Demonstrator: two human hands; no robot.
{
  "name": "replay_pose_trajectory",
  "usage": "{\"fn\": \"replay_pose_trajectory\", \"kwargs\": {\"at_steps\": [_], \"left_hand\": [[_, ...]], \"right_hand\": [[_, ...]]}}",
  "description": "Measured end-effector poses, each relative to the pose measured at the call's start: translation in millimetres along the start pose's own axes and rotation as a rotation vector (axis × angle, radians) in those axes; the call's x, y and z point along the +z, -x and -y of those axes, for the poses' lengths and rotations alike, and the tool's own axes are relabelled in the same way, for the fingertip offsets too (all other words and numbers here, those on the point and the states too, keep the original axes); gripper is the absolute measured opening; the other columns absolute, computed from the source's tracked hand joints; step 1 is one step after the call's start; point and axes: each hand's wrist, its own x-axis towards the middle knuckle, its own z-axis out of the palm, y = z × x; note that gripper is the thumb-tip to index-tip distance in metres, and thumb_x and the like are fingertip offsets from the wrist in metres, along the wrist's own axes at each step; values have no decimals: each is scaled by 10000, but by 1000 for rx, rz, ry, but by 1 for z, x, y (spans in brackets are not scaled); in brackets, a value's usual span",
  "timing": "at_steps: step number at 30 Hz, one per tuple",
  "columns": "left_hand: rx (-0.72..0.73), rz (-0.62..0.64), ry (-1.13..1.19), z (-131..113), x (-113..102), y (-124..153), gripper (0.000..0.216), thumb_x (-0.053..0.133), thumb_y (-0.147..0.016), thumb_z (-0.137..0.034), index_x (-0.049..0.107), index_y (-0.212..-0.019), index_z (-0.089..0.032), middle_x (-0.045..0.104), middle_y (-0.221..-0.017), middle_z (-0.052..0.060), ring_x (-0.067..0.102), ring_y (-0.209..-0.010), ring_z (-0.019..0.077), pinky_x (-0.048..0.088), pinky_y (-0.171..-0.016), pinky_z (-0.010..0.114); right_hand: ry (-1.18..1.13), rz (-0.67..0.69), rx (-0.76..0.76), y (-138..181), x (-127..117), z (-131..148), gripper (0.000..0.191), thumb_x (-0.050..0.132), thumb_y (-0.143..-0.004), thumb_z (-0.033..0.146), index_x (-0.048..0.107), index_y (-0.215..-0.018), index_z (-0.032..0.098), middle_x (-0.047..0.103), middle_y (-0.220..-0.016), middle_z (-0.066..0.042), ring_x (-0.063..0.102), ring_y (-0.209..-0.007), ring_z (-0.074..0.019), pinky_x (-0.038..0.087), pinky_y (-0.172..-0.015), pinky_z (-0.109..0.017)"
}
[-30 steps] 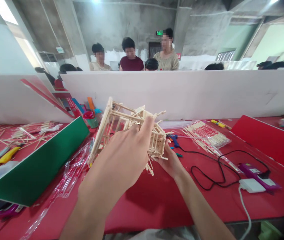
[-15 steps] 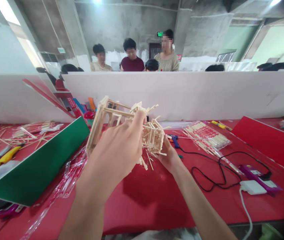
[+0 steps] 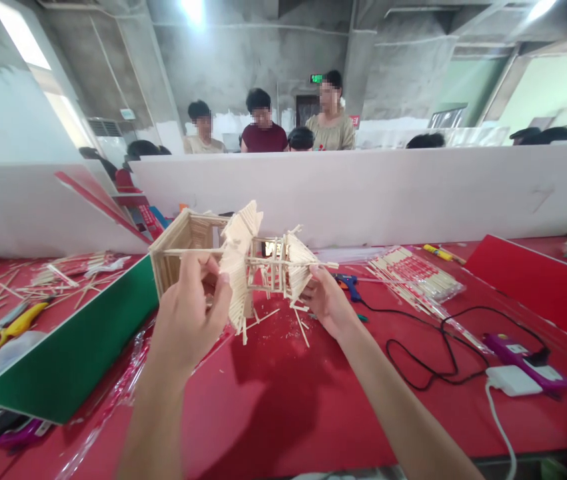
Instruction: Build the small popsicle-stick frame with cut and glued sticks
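Both hands hold a model building made of thin wooden sticks [image 3: 240, 260], tipped on its side above the red table. My left hand [image 3: 188, 310] is closed round a long stick of its open box frame, with the thumb by the wide slatted roof. My right hand [image 3: 329, 300] pinches the smaller slatted roof at the other end. Between the two roofs runs a section of upright sticks. Loose sticks [image 3: 302, 327] lie on the table below the model. Part of the box frame is hidden behind my left fingers.
A green board [image 3: 78, 347] leans at left, near yellow-handled pliers [image 3: 13, 330] and scattered sticks. Behind my right hand lies a blue glue gun [image 3: 348, 285] with a black cord. Bundled sticks [image 3: 413, 273], a purple power strip [image 3: 528, 363] and a red board [image 3: 538, 287] are at right.
The model has been turned, so its wide roof and middle section now show. My left hand has moved left and down from over the middle onto the box frame; my right keeps the far end.
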Motion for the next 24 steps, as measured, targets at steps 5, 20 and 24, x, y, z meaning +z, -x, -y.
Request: {"fn": "replay_pose_trajectory", "kwargs": {"at_steps": [5, 20, 24], "left_hand": [[-60, -107, 73, 16, 14, 5, 327, 602, -811, -317, 386, -1036, -220, 616, -798, -19, 611, -596, 139, 476, -541, 241], [27, -276, -81, 32, 25, 27, 370, 644, -794, -291, 508, -1115, -169, 663, -918, 48, 638, -651, 143, 512, -614, 247], [72, -353, -84, 45, 36, 37, 394, 657, -770, -282, 502, -1109, -155, 650, -919, 61, 643, -681, 151, 517, -648, 260]], "right_hand": [[30, 37, -47, -4, 10, -2, 357, 697, -770, 448, 573, -1052, 266, 734, -967, 3, 705, -808, -181, 544, -740, -292], [23, 103, -193, -12, 16, -12, 393, 714, -771, 369, 548, -1116, 277, 705, -1035, 7, 688, -842, -166, 553, -735, -282], [53, 126, -302, -11, 13, -11, 483, 731, -748, 327, 524, -1183, 299, 685, -1111, -2, 662, -966, -177, 538, -833, -296]]}}
